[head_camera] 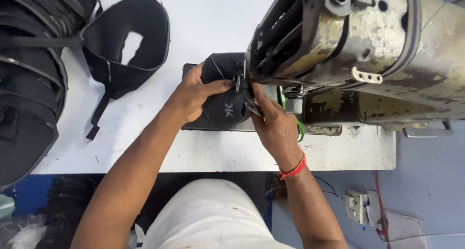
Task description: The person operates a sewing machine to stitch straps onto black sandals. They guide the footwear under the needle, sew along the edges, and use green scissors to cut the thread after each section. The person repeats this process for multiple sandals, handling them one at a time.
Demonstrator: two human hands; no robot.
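Where the black pad (224, 100) sits under the machine (358, 50) head, left hand (193, 95) grips its near-left side, right hand (272, 124) pinches its right edge beside the needle.

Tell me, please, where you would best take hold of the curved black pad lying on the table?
Take the curved pad by its upper right arm, coming from the right: that side faces bare table, while the black pile crowds its left and its strap trails below.

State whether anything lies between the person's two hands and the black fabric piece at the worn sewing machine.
Nothing visible does. The left hand grips the black fabric piece directly, and the right hand touches its edge beside the worn sewing machine.
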